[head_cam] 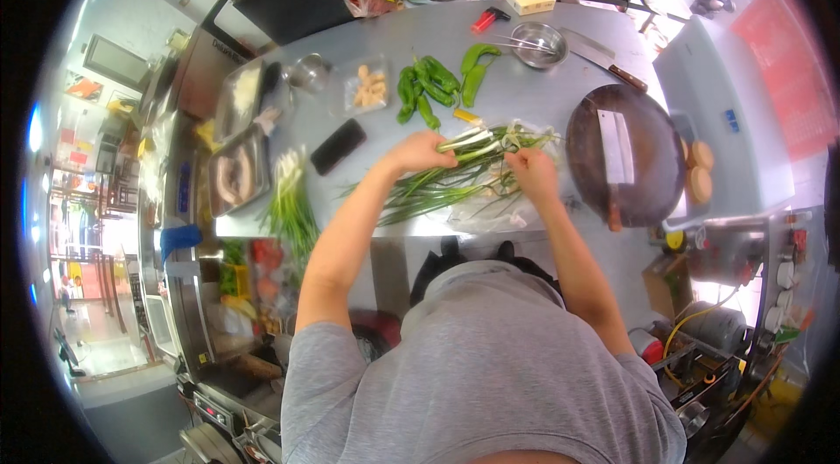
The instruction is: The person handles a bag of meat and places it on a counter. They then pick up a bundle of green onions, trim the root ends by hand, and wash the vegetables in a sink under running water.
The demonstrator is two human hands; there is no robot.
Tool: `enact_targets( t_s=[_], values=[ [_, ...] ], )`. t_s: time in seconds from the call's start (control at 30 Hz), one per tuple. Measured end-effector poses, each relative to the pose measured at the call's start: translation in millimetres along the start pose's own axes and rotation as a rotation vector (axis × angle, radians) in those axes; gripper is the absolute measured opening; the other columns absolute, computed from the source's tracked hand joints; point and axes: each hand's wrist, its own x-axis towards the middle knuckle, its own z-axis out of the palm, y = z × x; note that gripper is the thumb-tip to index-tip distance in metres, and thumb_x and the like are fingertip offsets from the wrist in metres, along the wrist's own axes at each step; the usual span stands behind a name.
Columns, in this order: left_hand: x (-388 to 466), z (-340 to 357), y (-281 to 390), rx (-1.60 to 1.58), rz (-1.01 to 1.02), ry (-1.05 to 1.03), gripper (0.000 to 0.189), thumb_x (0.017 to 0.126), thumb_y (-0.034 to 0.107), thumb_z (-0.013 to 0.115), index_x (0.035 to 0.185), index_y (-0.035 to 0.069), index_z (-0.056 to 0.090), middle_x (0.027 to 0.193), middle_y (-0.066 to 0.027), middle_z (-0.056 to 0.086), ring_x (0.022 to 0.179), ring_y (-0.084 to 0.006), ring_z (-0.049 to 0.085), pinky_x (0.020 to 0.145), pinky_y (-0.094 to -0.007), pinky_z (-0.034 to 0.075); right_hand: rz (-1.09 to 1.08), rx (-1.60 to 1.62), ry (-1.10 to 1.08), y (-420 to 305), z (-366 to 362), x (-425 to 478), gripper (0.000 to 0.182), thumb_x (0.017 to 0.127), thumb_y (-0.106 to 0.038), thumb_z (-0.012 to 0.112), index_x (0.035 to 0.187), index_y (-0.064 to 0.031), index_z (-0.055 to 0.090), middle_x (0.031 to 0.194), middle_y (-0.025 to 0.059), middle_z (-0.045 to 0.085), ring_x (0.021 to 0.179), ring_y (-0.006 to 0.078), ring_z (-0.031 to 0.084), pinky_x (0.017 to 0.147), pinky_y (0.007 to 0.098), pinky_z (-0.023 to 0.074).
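Note:
My left hand [425, 152] grips several spring onions [420, 198] near their white ends, which point to the right. A short distance to the right, my right hand [535, 174] pinches thin stalks from the same loose pile. The green leaves fan out leftward along the front of the steel table [394, 116]. Under the pile's right part lies a crumpled clear plastic bag [482, 218]. Left of my left forearm, a second bunch of spring onions [289, 185] rests with its leaves over the table edge. Green peppers [430, 80] lie beyond my hands.
At right, a cleaver [615, 146] lies on a round chopping board [656, 162]. Behind it are a knife [607, 60] and a steel bowl [539, 44]. Leftward sit a black phone [338, 146], a clear tray of pale pieces [369, 90] and a metal tray [239, 169] holding meat.

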Motion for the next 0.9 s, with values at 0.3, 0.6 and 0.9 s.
enact_targets(
  t_s=[0.3,0.6,0.9],
  values=[
    [-9,-34,60,-0.442,-0.047,0.094,0.018,0.076,0.023,0.068,0.08,0.009,0.058,0.067,0.0024,0.057,0.056,-0.0043,0.051,0.046,-0.0187,0.03,-0.083,0.359,-0.201,-11,-6,-8,0.014,0.079,-0.012,0.059,0.089,-0.0039,0.065,0.077,0.0117,0.065,0.074,0.0225,0.063,0.064,0.032,0.0487],
    [4,-36,81,-0.441,-0.007,0.237,0.022,0.075,0.025,0.067,0.084,0.008,0.058,0.072,-0.0003,0.059,0.06,-0.0063,0.056,0.045,-0.0184,0.029,-0.055,0.951,-0.279,-31,-1,-5,0.015,0.089,-0.011,0.05,0.091,-0.0007,0.06,0.085,0.0055,0.061,0.074,0.0115,0.056,0.067,0.027,0.0469],
    [21,3,77,-0.465,-0.066,0.289,0.028,0.075,0.021,0.064,0.095,0.002,0.056,0.082,-0.0058,0.062,0.061,-0.0105,0.059,0.041,-0.0207,0.035,-0.149,0.62,-0.001,-53,-3,-4,0.013,0.081,-0.013,0.06,0.089,-0.0028,0.059,0.074,0.0086,0.057,0.066,0.0163,0.055,0.062,0.0275,0.0454]
  ],
)
